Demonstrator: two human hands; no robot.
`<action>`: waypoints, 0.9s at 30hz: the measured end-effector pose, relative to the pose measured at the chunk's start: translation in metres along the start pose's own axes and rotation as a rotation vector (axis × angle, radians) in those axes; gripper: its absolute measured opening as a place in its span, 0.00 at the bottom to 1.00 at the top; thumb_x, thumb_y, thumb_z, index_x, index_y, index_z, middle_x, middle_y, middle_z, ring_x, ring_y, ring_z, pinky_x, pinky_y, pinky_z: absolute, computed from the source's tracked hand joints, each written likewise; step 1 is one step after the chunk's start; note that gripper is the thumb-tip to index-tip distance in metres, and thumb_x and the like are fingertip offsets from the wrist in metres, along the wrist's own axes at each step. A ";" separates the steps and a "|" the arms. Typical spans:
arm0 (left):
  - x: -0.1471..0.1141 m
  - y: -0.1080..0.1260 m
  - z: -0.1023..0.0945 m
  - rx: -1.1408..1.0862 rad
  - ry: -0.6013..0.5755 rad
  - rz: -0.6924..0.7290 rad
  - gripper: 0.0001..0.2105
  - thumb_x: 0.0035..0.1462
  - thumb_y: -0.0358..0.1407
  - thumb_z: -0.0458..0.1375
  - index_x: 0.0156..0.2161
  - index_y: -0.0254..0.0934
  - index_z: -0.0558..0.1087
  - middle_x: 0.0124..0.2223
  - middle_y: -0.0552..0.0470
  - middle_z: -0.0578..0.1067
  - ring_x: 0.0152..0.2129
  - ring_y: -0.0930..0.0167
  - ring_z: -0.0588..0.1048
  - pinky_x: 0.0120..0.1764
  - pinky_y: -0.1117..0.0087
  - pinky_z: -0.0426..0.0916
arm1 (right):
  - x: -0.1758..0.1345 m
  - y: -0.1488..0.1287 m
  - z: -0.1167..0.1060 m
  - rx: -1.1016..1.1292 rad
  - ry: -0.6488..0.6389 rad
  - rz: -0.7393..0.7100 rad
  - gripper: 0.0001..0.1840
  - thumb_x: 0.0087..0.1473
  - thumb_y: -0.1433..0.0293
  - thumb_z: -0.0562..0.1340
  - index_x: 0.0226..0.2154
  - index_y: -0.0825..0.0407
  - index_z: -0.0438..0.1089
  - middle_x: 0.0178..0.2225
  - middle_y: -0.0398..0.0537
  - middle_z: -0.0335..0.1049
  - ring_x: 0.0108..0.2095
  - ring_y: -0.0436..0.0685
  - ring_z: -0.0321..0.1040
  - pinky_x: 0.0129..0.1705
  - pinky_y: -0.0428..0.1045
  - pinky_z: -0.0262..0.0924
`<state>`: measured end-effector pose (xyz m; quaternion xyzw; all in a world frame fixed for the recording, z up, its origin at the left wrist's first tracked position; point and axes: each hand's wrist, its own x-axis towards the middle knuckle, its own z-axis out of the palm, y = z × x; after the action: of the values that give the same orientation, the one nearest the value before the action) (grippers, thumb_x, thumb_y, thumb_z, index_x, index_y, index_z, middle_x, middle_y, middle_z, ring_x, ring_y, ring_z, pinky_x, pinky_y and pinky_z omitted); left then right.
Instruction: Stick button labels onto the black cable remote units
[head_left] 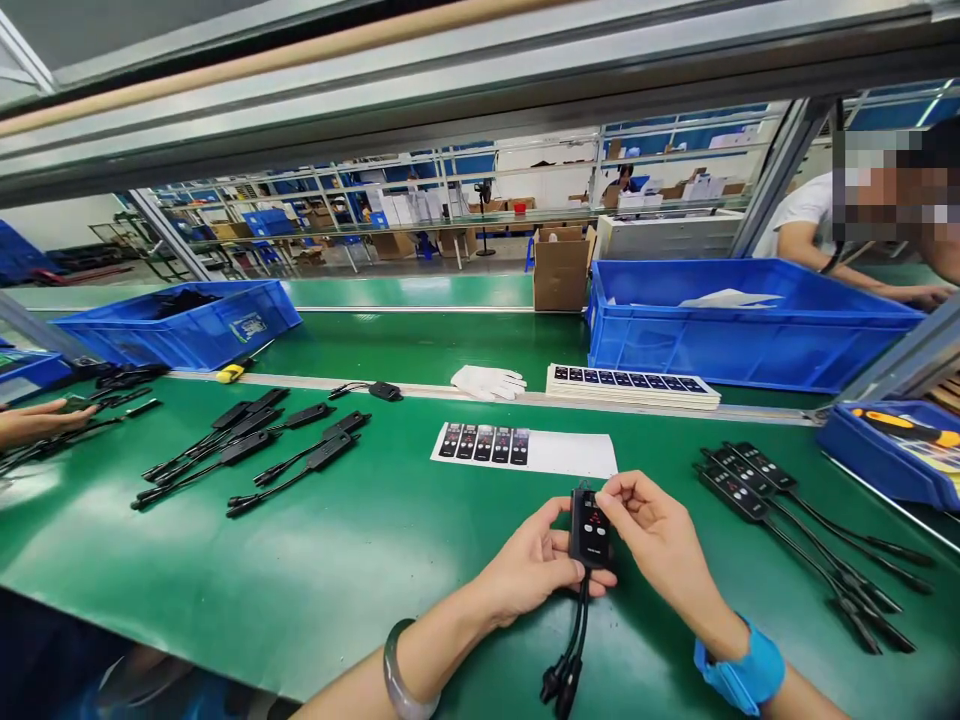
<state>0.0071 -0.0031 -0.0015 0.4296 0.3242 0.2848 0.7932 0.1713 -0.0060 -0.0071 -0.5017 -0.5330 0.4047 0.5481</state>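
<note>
My left hand [536, 560] is closed round a small black controller [591, 530], whose two cables hang down toward the bench's near edge. A black label with red marks and two pale buttons covers the controller's face. At its upper right corner, the thumb and forefinger of my right hand [651, 525] are pinched together on the label's edge. Just beyond lies a white label sheet [574, 453], with several black labels on its left part and bare backing on its right. To the right rest labelled controllers [739, 480] with their cables.
Several unlabelled controllers [247, 445] lie left on the green bench [360, 590]. A white glove [487, 382] and a label stack [634, 388] sit at the rail. Blue bins [742, 330] stand behind. Another person's hand [45, 422] is far left; a person works far right.
</note>
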 end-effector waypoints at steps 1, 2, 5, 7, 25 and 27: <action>0.000 0.000 0.000 -0.009 -0.008 -0.002 0.27 0.43 0.26 0.62 0.51 0.36 0.61 0.38 0.44 0.77 0.35 0.64 0.78 0.38 0.67 0.71 | 0.000 -0.001 0.000 -0.005 -0.002 0.001 0.14 0.52 0.58 0.62 0.28 0.51 0.65 0.26 0.43 0.65 0.26 0.51 0.64 0.27 0.44 0.60; -0.001 0.000 0.001 -0.018 -0.016 -0.003 0.27 0.44 0.26 0.63 0.51 0.36 0.61 0.39 0.43 0.77 0.35 0.64 0.78 0.39 0.67 0.71 | -0.001 -0.001 0.000 -0.012 -0.006 0.002 0.14 0.52 0.58 0.62 0.28 0.52 0.65 0.26 0.43 0.65 0.26 0.51 0.64 0.26 0.45 0.60; -0.001 0.001 0.001 -0.036 -0.033 0.000 0.27 0.45 0.26 0.63 0.51 0.37 0.60 0.39 0.43 0.77 0.35 0.64 0.78 0.39 0.67 0.71 | -0.002 -0.002 0.000 -0.033 -0.014 0.010 0.14 0.52 0.58 0.62 0.28 0.51 0.65 0.25 0.43 0.65 0.25 0.50 0.63 0.25 0.44 0.60; -0.002 0.002 0.002 -0.033 -0.035 0.002 0.27 0.45 0.26 0.63 0.51 0.36 0.60 0.39 0.44 0.77 0.35 0.65 0.78 0.40 0.66 0.71 | -0.003 -0.002 0.001 -0.038 -0.016 0.010 0.13 0.53 0.58 0.61 0.28 0.51 0.65 0.25 0.43 0.65 0.25 0.50 0.63 0.25 0.44 0.60; -0.001 0.001 -0.001 -0.030 -0.038 -0.011 0.29 0.44 0.27 0.64 0.52 0.36 0.60 0.41 0.41 0.77 0.37 0.62 0.78 0.41 0.64 0.71 | -0.003 -0.007 0.000 -0.033 -0.017 -0.016 0.12 0.53 0.59 0.62 0.28 0.51 0.66 0.26 0.43 0.66 0.26 0.51 0.65 0.27 0.45 0.61; -0.001 0.001 -0.001 -0.030 -0.045 -0.007 0.28 0.46 0.28 0.64 0.52 0.36 0.60 0.41 0.41 0.77 0.37 0.63 0.78 0.41 0.64 0.71 | -0.004 -0.007 0.000 -0.033 -0.019 -0.008 0.13 0.53 0.59 0.62 0.28 0.51 0.66 0.26 0.44 0.66 0.26 0.52 0.65 0.27 0.45 0.62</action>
<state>0.0059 -0.0028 -0.0007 0.4229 0.3036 0.2772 0.8075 0.1700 -0.0113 -0.0009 -0.5045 -0.5468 0.3985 0.5364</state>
